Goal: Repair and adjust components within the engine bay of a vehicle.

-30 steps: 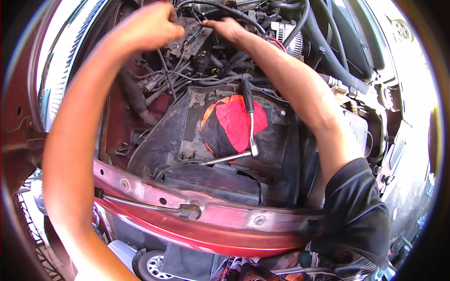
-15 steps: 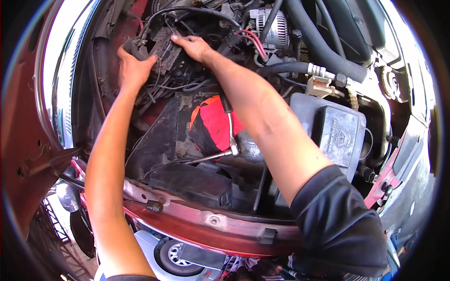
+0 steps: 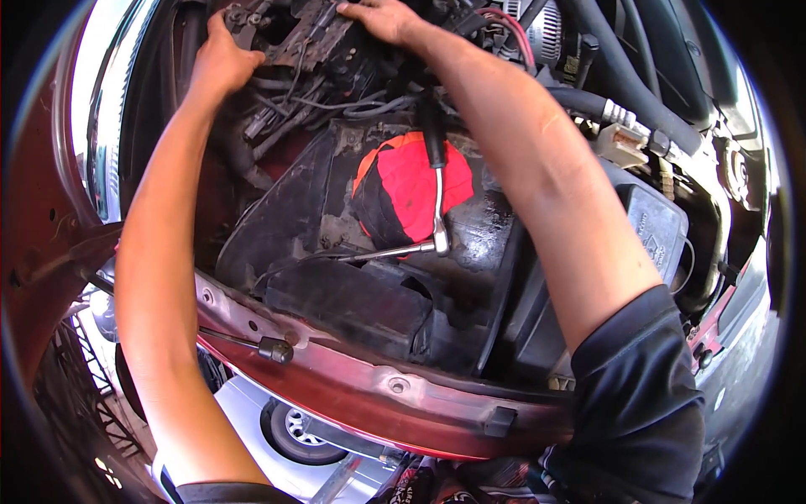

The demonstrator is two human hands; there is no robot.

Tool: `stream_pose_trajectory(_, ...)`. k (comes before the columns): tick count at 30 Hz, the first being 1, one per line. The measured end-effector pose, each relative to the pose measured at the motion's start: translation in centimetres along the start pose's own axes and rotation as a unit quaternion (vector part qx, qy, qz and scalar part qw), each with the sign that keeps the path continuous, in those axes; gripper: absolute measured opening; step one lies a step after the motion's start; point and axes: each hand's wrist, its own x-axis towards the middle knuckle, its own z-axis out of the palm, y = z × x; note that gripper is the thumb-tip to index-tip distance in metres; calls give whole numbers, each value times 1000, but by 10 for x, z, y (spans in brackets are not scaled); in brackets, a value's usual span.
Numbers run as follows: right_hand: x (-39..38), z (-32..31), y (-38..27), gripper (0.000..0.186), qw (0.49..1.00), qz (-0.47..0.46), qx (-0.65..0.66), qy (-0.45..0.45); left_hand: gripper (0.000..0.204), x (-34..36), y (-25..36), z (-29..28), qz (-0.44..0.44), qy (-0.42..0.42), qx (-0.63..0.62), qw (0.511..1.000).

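A dirty, dark metal bracket (image 3: 295, 52) with wires and a connector on it is at the far end of the engine bay, cut by the upper picture edge. My left hand (image 3: 222, 60) grips its left end, thumb on the near side. At its right edge my right hand (image 3: 388, 18) holds on with the thumb over the top; its other fingers are mostly hidden. Below the hands hangs a tangle of dark wires (image 3: 294, 113). Nearer to me, a ratchet (image 3: 438, 197) with a black handle and a long extension lies across a red and black cloth bundle (image 3: 411, 189).
An alternator (image 3: 547, 29) and thick black hoses (image 3: 634, 101) stand at the far right. A grey fluid reservoir (image 3: 657, 223) is beside my right forearm. The red body edge (image 3: 399, 385) runs across the near side, with a rod (image 3: 273, 349) over it.
The view has shifted, so the engine bay sits higher and farther right in the picture. Both hands keep hold of the bracket, now closer to the upper edge.
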Motion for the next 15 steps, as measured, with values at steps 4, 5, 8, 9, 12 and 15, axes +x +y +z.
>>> stream_pose_trajectory(4,9,-11,8,67,993,41,65,-85,85,-9,7,-19,-56,-30,-30,998)
stream_pose_trajectory(5,8,-13,12,69,993,41,52,-102,92,-12,10,-22,-81,-62,-32,994)
stream_pose_trajectory(8,4,-14,24,74,990,43,18,-132,98,-15,17,-30,-51,-59,-19,997)
stream_pose_trajectory(9,3,-13,27,76,990,39,9,-132,98,-14,21,-32,-79,-77,-28,994)
stream_pose_trajectory(12,1,-7,33,86,988,47,-15,-148,98,-17,29,-40,-109,-106,-30,988)
stream_pose_trajectory(15,-1,-5,37,94,986,66,-23,-150,102,-24,35,-38,-112,-112,-15,987)
